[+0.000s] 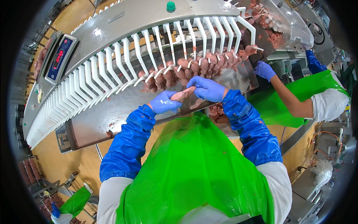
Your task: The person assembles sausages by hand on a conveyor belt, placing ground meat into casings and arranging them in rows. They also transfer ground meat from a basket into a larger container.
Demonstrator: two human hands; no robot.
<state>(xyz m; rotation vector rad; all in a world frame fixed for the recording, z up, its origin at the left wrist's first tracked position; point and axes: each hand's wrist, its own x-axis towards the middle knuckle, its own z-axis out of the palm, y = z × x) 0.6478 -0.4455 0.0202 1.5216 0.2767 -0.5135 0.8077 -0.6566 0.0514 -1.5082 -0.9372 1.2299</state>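
Observation:
Both my hands wear blue gloves and blue sleeve guards over a green apron. My left hand (163, 102) and my right hand (206, 88) together grip one pale pink raw sausage (182, 95), held level above a steel shelf (123, 112). Just beyond it a string of sausage links (194, 67) hangs in loops from white plastic hooks (149, 48) along a curved conveyor. A loose bit of sausage lies under my right hand.
A co-worker in a green apron stands at the right, a blue-gloved hand (264, 70) on the shelf's end. A digital scale (59, 58) sits upper left. Meat scraps (274, 35) lie on the machine top right. Another person (74, 203) is at lower left.

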